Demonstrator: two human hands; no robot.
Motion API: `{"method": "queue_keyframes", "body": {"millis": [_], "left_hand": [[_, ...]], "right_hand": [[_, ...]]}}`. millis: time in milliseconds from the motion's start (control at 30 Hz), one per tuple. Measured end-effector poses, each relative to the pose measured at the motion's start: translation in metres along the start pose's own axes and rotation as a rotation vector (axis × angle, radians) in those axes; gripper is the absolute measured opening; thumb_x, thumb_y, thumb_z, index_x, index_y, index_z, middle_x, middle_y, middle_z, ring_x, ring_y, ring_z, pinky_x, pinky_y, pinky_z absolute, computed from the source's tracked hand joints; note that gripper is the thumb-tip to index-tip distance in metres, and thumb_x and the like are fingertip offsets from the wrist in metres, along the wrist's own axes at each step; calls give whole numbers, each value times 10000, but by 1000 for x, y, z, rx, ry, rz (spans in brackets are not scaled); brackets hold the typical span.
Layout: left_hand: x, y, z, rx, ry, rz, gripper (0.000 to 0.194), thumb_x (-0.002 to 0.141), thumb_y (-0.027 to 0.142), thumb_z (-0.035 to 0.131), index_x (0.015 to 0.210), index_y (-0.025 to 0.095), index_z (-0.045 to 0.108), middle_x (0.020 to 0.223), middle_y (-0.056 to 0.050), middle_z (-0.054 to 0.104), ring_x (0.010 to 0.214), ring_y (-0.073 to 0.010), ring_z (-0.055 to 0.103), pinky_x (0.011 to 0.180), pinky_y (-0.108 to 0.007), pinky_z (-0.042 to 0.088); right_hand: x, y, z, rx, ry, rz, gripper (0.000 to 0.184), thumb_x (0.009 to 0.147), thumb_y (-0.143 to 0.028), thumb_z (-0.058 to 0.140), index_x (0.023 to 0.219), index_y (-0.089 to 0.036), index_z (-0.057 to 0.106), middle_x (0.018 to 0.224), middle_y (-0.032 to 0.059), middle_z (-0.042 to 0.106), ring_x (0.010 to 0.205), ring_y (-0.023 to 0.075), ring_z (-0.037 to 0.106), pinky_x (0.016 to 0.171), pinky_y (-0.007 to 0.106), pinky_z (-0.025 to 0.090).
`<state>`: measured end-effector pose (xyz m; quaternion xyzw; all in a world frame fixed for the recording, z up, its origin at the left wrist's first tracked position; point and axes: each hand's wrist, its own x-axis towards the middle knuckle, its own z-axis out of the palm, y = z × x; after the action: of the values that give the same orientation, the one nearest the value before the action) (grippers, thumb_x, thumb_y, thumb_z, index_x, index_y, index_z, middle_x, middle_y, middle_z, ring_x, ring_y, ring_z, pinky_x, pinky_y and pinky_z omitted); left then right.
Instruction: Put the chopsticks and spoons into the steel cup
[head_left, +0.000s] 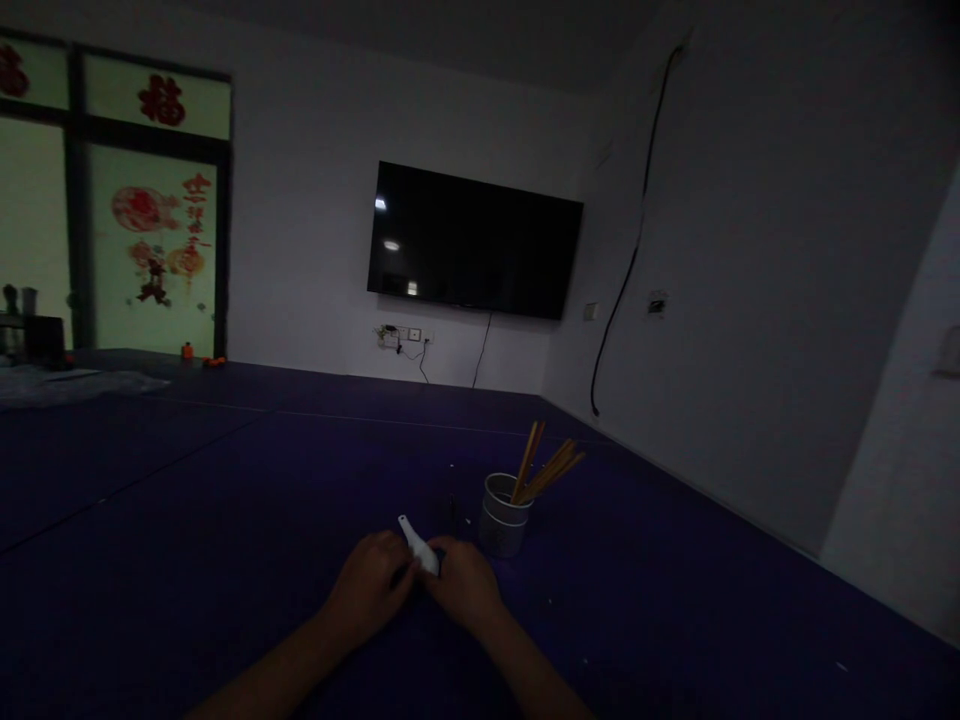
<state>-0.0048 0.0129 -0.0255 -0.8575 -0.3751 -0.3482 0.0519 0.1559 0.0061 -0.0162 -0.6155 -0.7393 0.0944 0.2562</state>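
Note:
A white spoon (418, 546) tilts up and to the left between my two hands, with a small hole at the end of its handle. My right hand (466, 588) is closed around its lower, wider end, hiding part of it. From the other side my left hand (373, 582) is curled, thumb and fingertips pressed against the spoon. Just beyond my right hand stands a grey cylindrical holder (504, 530) with several wooden chopsticks (551, 470) leaning to the right in it.
A purple-blue tabletop (300, 470) with seams stretches to the walls, with small white scraps near the holder. Clear plastic wrapping (82, 385) and small orange items (187, 351) lie far left. A black television (472, 240) and a loose cable (634, 260) hang on the walls.

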Motion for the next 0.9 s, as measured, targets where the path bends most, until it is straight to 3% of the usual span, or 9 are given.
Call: {"method": "queue_keyframes", "body": {"millis": [133,333,467,600,900], "left_hand": [[0,-3,0,-21,25,-54,205,841,186,431,864,200,634,858,-57,666,814,-192,617,746,-331,490],[-4,-17,7,11,125,-162,391,839,147,407,1201,232,528,1253,-80,552,1072,-195,577,894,-361,489],[-7,-27,15,26,80,-235,473,839,135,384,1301,223,440,1355,-97,471,1169,-216,524,930,-388,476],[-7,-35,22,-10,58,-290,459,849,150,365,1302,174,437,1359,-130,463,1234,-235,464,989,-418,428],[-4,-41,25,-216,227,-257,340,854,192,384,1161,172,529,1129,-111,600,1070,-205,572,918,-419,475]], "right_hand": [[0,-1,1,2,6,15,322,729,-293,627,1046,-247,660,969,31,711,919,204,644,756,256,426],[2,0,0,6,-43,37,387,682,-242,655,1066,-279,637,875,2,715,820,179,658,650,230,409],[3,0,-2,7,-45,23,408,671,-243,681,1074,-289,630,818,-11,705,778,166,651,620,222,390],[2,-2,-4,-2,-56,9,425,658,-221,694,1071,-292,625,781,-22,695,740,157,641,601,217,367],[1,-1,-5,-4,-62,-21,437,675,-219,672,1101,-297,612,777,-24,685,739,156,627,608,222,349]]}}
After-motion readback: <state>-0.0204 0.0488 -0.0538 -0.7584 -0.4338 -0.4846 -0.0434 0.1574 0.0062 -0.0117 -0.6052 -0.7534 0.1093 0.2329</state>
